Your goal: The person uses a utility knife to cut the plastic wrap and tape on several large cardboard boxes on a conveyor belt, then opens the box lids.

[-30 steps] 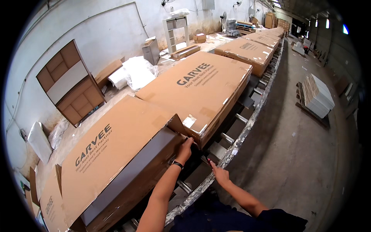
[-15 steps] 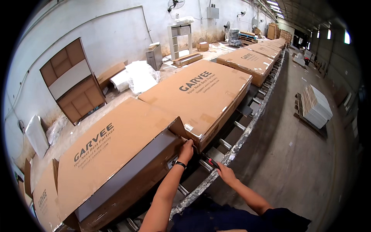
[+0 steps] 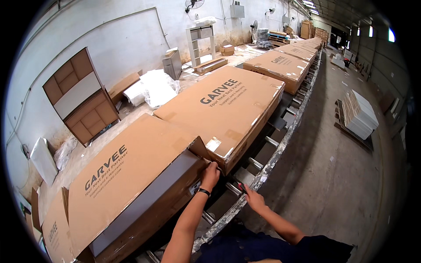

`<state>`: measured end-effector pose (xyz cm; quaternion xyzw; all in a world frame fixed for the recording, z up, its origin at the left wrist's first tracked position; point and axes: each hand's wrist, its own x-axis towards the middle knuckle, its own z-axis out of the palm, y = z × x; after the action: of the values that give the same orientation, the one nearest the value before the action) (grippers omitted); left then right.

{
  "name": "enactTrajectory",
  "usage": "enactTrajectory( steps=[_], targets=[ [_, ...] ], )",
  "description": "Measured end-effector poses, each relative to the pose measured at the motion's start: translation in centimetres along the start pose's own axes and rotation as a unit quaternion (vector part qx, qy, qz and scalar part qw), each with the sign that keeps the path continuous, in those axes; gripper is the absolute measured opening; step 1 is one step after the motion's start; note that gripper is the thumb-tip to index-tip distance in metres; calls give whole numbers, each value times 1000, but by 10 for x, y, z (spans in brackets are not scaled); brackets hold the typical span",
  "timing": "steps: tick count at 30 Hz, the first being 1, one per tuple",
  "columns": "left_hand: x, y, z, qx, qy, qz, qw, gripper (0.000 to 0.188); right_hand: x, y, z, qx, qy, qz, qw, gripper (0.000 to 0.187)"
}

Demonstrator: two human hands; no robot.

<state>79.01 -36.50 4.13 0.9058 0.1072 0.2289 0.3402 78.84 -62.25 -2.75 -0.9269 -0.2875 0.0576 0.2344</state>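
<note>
An open-sided brown carton (image 3: 136, 149) lies on a roller conveyor, a pale grey sheet-like surface showing inside it. My left hand (image 3: 210, 176), with a dark band at the wrist, has its fingers curled on the carton's near right corner, just below a raised end flap (image 3: 199, 148). To the right, over the rollers, my right hand (image 3: 254, 199) is closed around a slim red-and-black hand tool (image 3: 241, 187). Its tip is hard to make out against the dark gap. A closed, taped carton (image 3: 228, 105) stands end to end with the open one, close to my left fingers.
The conveyor's worn side rail (image 3: 263, 179) runs between me and the cartons, with bare metal rollers (image 3: 255, 163) beside it. More cartons (image 3: 278, 65) line up farther along. White panels (image 3: 359, 116) are stacked on the floor at right. Plastic wrap (image 3: 158, 87) lies by the wall.
The view has shifted slightly. My left fingers remain at the carton corner with a small change of pose. The tool in my right hand has turned, and less of it shows.
</note>
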Motion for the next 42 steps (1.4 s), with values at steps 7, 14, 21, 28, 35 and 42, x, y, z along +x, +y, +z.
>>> enactTrajectory(
  steps=[7,14,21,28,35,42],
  targets=[
    [3,31,13,101,6,1,995,30,34,-10,-115,-40,154,-169,973,45],
    [7,21,25,92,40,-42,994,30,106,-32,-189,-248,116,-405,872,47],
    [4,13,41,79,150,-22,985,27,146,-49,-210,-348,57,-479,804,38],
    [2,9,69,31,231,-24,972,27,157,-68,-212,-408,20,-502,762,32],
    [5,9,76,38,251,-24,967,32,201,-53,-210,-370,-81,-471,797,36],
    [5,13,70,64,227,-25,971,31,231,7,-202,-228,-75,-548,801,44]
  ],
)
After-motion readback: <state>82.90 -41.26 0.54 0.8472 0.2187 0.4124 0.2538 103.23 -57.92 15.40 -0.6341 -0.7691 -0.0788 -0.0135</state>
